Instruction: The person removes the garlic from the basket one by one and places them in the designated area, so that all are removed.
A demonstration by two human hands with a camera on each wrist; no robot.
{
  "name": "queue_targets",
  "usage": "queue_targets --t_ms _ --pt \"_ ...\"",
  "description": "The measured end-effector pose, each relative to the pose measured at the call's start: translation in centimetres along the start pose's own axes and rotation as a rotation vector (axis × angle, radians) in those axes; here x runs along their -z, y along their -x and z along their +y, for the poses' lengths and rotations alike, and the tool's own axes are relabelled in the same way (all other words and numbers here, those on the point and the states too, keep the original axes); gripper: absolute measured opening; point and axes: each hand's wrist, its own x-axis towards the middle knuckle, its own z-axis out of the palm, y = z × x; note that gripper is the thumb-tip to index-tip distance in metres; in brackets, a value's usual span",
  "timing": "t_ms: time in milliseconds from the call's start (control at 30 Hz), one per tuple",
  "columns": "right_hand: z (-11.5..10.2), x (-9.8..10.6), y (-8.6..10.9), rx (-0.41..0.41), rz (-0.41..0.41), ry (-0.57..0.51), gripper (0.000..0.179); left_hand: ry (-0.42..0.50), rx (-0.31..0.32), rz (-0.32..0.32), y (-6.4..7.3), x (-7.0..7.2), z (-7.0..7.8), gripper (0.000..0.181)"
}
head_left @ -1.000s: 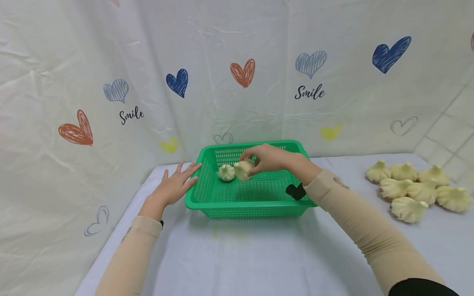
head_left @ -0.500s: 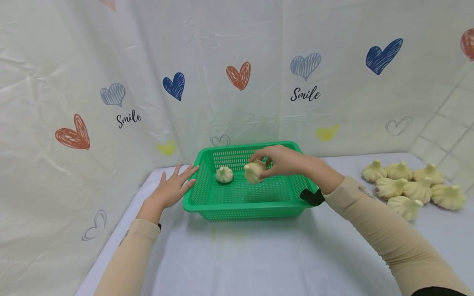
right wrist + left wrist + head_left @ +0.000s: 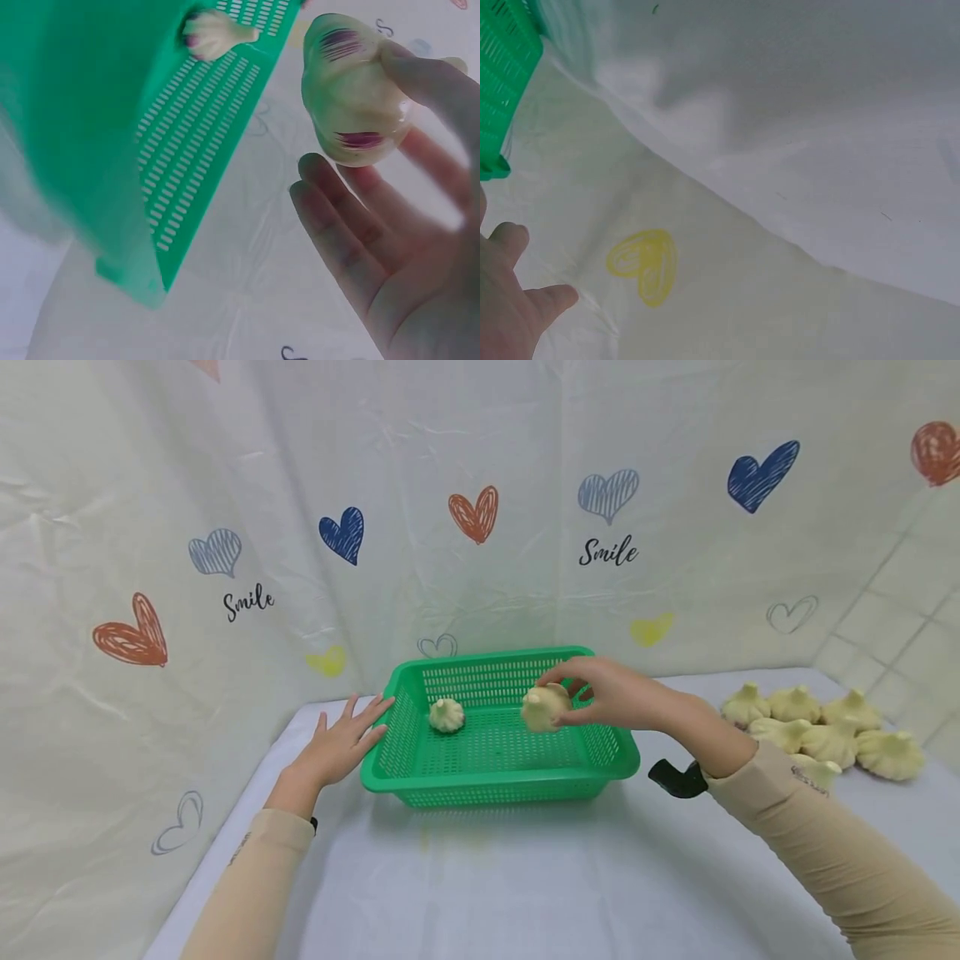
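Note:
My right hand [image 3: 611, 693] pinches a garlic bulb [image 3: 545, 708] between thumb and fingers, above the right part of a green plastic basket [image 3: 495, 781]. In the right wrist view the held garlic bulb [image 3: 356, 90] shows purple streaks on its pale skin. A second garlic bulb [image 3: 447, 716] lies inside the basket near its left wall. My left hand [image 3: 337, 747] is spread with straight fingers, the tips at the basket's left rim. In the left wrist view, fingers [image 3: 551, 300] show beside the basket's corner [image 3: 502, 82].
Several garlic bulbs [image 3: 828, 739] lie in a group on the right of the white-covered table [image 3: 480, 893]; my right forearm partly hides them. A white curtain [image 3: 405, 460] printed with hearts hangs right behind the basket.
My right hand has moved to the right with the garlic bulb, away from the bulb at the left of the basket. The left hand keeps its place at the rim. The head view shifts slightly.

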Motion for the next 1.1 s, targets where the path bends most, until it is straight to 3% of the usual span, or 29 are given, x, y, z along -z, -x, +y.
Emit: queue_targets --t_ms 300,733,867,1100 --pt "1.0 0.9 2.9 0.026 0.059 -0.052 0.048 0.001 0.002 -0.002 0.2 -0.1 -0.3 0.062" --pt "3.7 2.2 7.2 0.189 0.13 -0.073 0.052 0.003 -0.006 0.002 0.2 0.0 -0.2 0.061" --pt "4.5 3.0 8.8 0.143 0.163 -0.105 0.056 0.006 -0.008 0.003 0.2 -0.1 -0.2 0.061" --pt "6.5 4.1 11.8 -0.075 0.2 -0.187 0.053 0.018 -0.011 0.005 0.1 -0.2 -0.2 0.061"
